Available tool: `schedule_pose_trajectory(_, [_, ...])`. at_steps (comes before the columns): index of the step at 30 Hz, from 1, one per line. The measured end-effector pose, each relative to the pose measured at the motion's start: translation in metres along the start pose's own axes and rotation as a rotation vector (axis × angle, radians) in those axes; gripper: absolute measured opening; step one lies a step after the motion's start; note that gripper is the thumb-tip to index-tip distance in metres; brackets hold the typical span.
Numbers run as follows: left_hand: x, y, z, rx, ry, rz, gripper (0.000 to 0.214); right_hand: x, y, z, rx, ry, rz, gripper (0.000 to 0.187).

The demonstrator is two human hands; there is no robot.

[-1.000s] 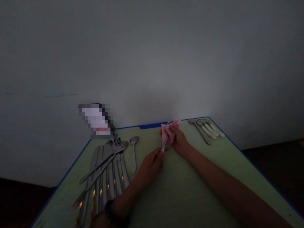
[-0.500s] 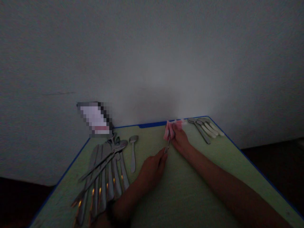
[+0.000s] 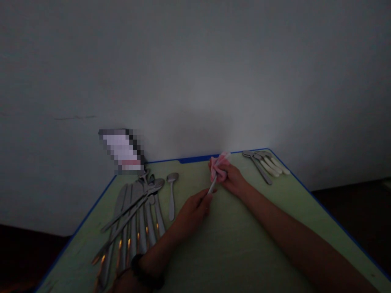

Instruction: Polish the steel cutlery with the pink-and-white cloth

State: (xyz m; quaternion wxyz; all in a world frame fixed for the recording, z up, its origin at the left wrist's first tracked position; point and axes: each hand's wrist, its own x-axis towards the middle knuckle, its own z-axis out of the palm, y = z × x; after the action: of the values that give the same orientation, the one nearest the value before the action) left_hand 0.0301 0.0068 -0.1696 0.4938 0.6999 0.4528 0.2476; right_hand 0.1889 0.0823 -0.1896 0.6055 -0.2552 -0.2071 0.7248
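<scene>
My left hand [image 3: 194, 209] is closed on the metal handle of a piece of cutlery [image 3: 212, 185], held at a slant above the table. The far end of that piece is wrapped in a pink cloth [image 3: 222, 175], so its kind is hidden. Fingers of my right hand [image 3: 233, 180] press the cloth around it. Left of my left hand lies a single short-handled spoon [image 3: 171, 199]. Beyond my right hand, a metal spoon [image 3: 259, 169] rests beside several pieces of cutlery with white handles [image 3: 269, 167].
Several knives [image 3: 141, 228] lie in a row at the left, with long-handled spoons [image 3: 134, 209] crossed over them. A blurred-out device with a bright screen [image 3: 120, 148] leans on the wall [image 3: 195, 81]. The pale green table [image 3: 238, 252] has a blue edge.
The cloth has been gathered more tightly around the cutlery's far end, and my right fingers have shifted on it. The handle has turned slightly in my left hand.
</scene>
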Motion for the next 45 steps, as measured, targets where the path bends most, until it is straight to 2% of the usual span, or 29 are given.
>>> schedule_pose_trajectory(3, [-0.002, 0.004, 0.001, 0.047, 0.015, 0.005, 0.046, 0.002, 0.000, 0.000, 0.023, 0.020, -0.002, 0.025])
schedule_pose_trajectory(9, [-0.008, 0.004, 0.004, 0.271, -0.043, 0.135, 0.041, 0.004, 0.001, -0.004, 0.103, 0.038, -0.034, 0.010])
schedule_pose_trajectory(11, [-0.008, 0.003, 0.004, 0.258, -0.081, 0.134, 0.041, 0.004, 0.000, -0.004, 0.118, 0.052, -0.072, 0.010])
schedule_pose_trajectory(15, [-0.008, 0.003, 0.004, 0.223, -0.127, 0.150, 0.038, 0.003, -0.001, -0.004, 0.134, 0.088, -0.126, 0.026])
schedule_pose_trajectory(20, [-0.009, 0.004, 0.005, 0.136, -0.140, 0.189, 0.034, 0.003, -0.001, -0.003, 0.079, 0.108, -0.143, 0.026])
schedule_pose_trajectory(25, [-0.005, 0.001, 0.005, 0.114, -0.043, 0.183, 0.032, 0.003, -0.002, -0.003, 0.006, 0.113, -0.138, 0.022])
schedule_pose_trajectory(29, [-0.001, -0.002, 0.007, 0.084, 0.046, 0.030, 0.035, 0.002, -0.002, -0.002, 0.062, 0.084, -0.105, 0.018])
schedule_pose_trajectory(32, [0.001, -0.001, 0.009, 0.019, 0.070, -0.047, 0.035, -0.002, 0.001, -0.001, -0.052, 0.004, -0.074, 0.026])
schedule_pose_trajectory(37, [0.002, 0.002, 0.009, 0.067, 0.104, -0.030, 0.037, -0.016, 0.012, 0.008, -0.470, -0.125, -0.082, 0.038])
schedule_pose_trajectory(40, [0.002, 0.002, 0.009, 0.083, 0.112, -0.041, 0.038, -0.020, 0.018, 0.009, -0.651, -0.114, -0.133, 0.039])
schedule_pose_trajectory(42, [0.001, 0.002, 0.008, 0.087, 0.112, -0.034, 0.038, -0.018, 0.021, 0.007, -0.656, -0.089, -0.141, 0.037])
schedule_pose_trajectory(45, [0.001, 0.005, 0.008, 0.095, 0.115, -0.014, 0.038, -0.011, 0.023, 0.002, -0.486, -0.066, -0.101, 0.036])
